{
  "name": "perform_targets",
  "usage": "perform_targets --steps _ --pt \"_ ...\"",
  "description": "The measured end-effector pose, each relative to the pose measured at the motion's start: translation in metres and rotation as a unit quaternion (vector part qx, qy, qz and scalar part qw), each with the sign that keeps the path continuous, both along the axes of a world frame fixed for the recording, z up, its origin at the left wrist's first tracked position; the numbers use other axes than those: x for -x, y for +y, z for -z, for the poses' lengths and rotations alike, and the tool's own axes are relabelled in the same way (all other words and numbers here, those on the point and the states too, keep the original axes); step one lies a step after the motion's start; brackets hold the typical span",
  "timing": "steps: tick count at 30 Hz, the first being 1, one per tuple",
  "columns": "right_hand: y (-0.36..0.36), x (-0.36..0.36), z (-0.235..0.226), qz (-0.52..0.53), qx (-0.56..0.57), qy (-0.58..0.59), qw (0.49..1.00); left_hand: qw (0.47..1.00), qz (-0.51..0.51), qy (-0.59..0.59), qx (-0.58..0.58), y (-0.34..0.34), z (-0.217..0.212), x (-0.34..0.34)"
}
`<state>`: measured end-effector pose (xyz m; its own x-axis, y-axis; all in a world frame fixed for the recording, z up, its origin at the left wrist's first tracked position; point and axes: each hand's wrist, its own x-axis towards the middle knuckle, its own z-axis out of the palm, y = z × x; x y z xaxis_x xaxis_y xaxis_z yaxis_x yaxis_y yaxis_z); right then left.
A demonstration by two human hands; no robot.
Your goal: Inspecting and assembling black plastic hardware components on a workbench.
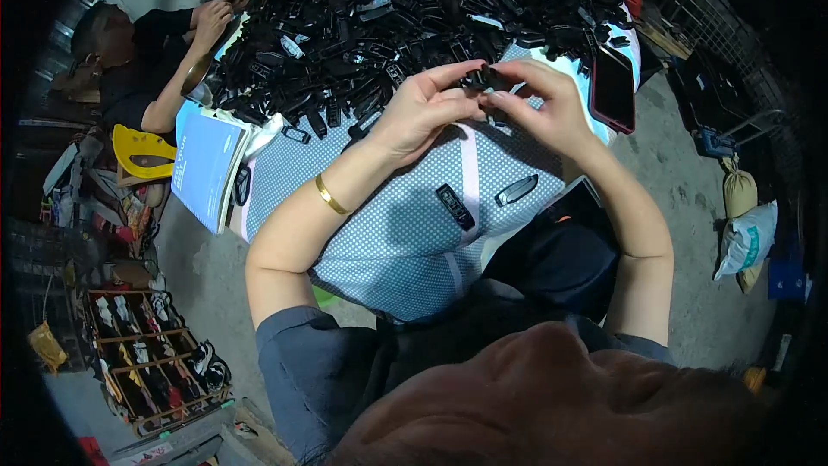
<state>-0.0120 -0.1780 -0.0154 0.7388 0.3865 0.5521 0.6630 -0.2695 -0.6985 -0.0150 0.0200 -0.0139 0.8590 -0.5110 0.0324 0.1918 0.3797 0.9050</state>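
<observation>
My left hand (423,116) and my right hand (548,108) meet over the near edge of the table. Both are closed on one small black plastic piece (479,78), pinched between thumbs and fingers; its exact kind is mostly hidden. Below them, on the grey dotted cloth (388,207), lie a black oblong casing with small cut-outs (454,207) and a slim oval casing piece with a pale middle (517,191). Just beyond my hands spreads a large heap of similar black plastic casings (345,34).
A dark phone (613,91) lies at the table's right edge. On the left are a blue book (205,168) and a yellow plastic part (142,153). Another person's hands (216,22) work at the far left. A compartmented rack (142,354) stands lower left, sacks (747,237) at right.
</observation>
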Motion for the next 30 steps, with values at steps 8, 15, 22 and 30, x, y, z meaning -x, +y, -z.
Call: perform_targets --steps 8,15,22,30 --pt "0.009 0.006 0.010 0.038 -0.018 0.000 0.999 0.966 -0.096 -0.183 -0.158 0.002 0.013 -0.006" --pt "0.008 0.005 0.012 0.068 0.024 -0.015 0.997 0.958 -0.131 -0.179 -0.181 -0.002 0.012 0.001" --pt "0.016 0.005 0.013 0.126 0.110 -0.249 0.954 0.949 -0.169 -0.184 -0.192 -0.013 0.011 0.010" --pt "0.014 0.001 0.013 -0.024 0.039 0.119 0.992 0.943 -0.117 -0.264 -0.163 -0.001 0.002 0.003"
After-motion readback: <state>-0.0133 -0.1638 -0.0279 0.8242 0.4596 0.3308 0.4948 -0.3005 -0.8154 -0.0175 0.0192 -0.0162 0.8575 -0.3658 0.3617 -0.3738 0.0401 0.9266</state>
